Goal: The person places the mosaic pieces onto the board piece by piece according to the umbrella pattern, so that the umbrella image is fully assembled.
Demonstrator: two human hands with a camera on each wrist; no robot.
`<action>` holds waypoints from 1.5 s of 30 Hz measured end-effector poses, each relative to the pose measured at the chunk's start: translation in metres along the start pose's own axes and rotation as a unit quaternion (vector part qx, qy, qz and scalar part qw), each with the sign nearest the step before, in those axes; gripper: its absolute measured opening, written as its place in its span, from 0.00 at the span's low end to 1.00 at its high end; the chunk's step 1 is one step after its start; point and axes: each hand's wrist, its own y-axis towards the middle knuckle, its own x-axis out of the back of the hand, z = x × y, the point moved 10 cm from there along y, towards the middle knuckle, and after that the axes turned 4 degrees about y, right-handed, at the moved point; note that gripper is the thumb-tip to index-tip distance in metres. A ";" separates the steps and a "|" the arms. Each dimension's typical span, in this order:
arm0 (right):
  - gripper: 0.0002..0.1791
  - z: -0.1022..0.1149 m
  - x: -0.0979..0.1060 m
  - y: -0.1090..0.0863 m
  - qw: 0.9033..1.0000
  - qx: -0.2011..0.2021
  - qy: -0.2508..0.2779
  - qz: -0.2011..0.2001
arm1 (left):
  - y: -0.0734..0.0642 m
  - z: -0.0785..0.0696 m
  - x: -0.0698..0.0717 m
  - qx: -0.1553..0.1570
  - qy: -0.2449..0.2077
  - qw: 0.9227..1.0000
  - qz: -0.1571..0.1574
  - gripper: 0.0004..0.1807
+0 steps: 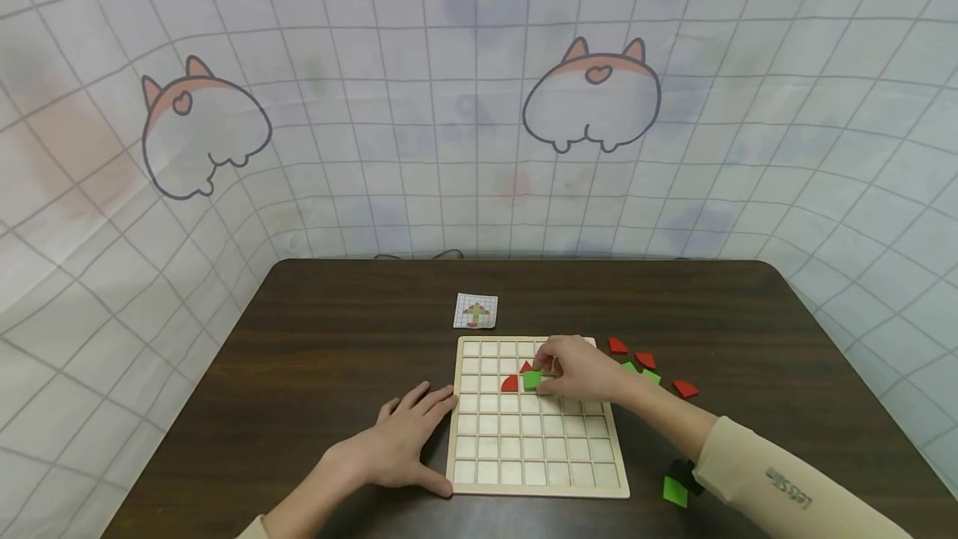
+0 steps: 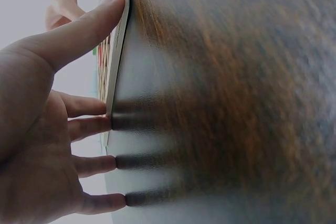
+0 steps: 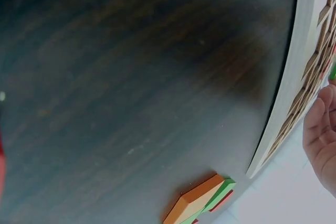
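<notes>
Hands (image 1: 582, 369) at board (image 1: 511, 449) and green square (image 1: 530, 381)

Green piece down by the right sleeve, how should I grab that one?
Pinch the green piece by the edges at its left end, probably coming from the left, the side facing the grid board. It appears thin and flat on the table, so edges suit fingertips, and that side looks accessible; a dark object and the sleeve crowd its right.

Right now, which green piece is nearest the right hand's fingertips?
The green square right of the red quarter-circle in the head view; the other visible green pieces lie off the grid board.
</notes>
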 end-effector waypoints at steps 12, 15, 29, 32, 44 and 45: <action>0.12 0.000 -0.006 -0.001 1.000 0.008 -0.013 0.000 | 0.000 0.000 -0.001 0.004 0.001 1.000 0.005 0.62; 0.12 0.000 -0.006 -0.001 1.000 0.009 -0.009 0.000 | 0.000 0.000 0.000 0.005 0.002 1.000 0.006 0.62; 0.12 0.002 -0.005 -0.003 1.000 0.019 -0.006 -0.006 | -0.002 -0.002 0.000 0.001 0.006 1.000 0.002 0.62; 0.12 0.002 -0.005 -0.003 1.000 0.025 -0.007 -0.008 | -0.002 -0.002 0.000 0.002 0.007 1.000 0.001 0.62; 0.13 0.002 -0.004 -0.001 1.000 0.014 -0.005 -0.006 | -0.001 -0.003 0.002 -0.004 0.009 1.000 -0.003 0.62; 0.13 0.002 -0.004 -0.001 1.000 0.011 -0.006 -0.008 | -0.001 -0.003 0.002 -0.004 0.010 1.000 -0.003 0.62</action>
